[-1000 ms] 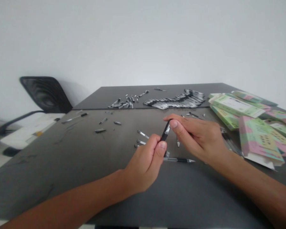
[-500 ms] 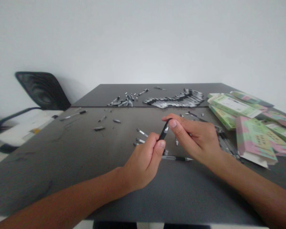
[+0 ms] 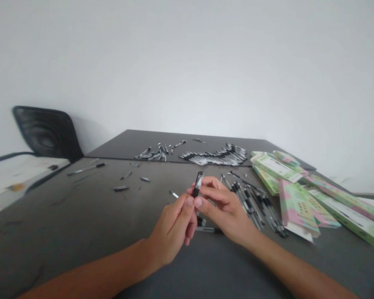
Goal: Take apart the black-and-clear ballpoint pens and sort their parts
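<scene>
The one camera sits on the person's head, above and behind the hands, facing forward and down along a dark table [image 3: 65, 203]. It is close to the left hand [image 3: 173, 230] and right hand [image 3: 226, 211], which sit low in the frame. The table's far edge crosses mid-frame, tilting slightly down to the right, beneath a white wall [image 3: 187, 70] filling the upper half.

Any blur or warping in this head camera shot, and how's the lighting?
Head view: soft, flat light with faint shadows; the dark table looks stretched and tilted by wide-angle distortion; the black pen and mesh chair back look slightly soft.
</scene>
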`<state>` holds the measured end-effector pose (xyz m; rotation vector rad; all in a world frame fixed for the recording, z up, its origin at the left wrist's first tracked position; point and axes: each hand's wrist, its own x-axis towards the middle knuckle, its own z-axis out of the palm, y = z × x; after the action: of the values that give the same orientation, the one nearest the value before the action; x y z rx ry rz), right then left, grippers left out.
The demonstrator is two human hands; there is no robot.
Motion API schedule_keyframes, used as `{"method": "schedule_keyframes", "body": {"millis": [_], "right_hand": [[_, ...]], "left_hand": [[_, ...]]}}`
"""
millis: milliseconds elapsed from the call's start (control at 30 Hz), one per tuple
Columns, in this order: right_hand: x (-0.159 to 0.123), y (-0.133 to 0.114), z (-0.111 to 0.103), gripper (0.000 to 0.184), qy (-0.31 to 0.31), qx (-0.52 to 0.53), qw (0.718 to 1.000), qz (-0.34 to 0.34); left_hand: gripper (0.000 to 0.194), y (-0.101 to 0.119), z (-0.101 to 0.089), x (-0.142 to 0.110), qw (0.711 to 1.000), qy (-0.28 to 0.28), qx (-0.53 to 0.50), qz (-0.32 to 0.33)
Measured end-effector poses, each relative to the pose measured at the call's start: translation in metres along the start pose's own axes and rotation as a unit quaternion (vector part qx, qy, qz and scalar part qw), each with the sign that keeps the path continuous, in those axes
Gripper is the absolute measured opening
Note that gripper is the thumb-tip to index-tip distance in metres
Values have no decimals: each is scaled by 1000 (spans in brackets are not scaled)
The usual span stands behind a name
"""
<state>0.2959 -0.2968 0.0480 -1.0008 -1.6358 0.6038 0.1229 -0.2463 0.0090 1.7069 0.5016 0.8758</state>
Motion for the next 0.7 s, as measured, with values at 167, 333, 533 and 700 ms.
{"method": "schedule_keyframes", "body": {"millis": [167, 333, 533, 700], "right_hand": [[1, 7, -5, 19, 14, 89, 994, 54], [7, 10, -19, 28, 120, 107, 985, 64], [22, 20, -48, 32, 272, 46, 961, 29], [29, 26, -77, 38, 356, -34, 934, 14]], "left_hand": [[69, -1, -1, 3, 999, -37, -1, 0], [64, -12, -7, 8, 998, -59, 24, 7], [55, -23, -20, 10, 992, -54, 88, 71], [47, -24, -29, 11, 978, -41, 139, 147]]}}
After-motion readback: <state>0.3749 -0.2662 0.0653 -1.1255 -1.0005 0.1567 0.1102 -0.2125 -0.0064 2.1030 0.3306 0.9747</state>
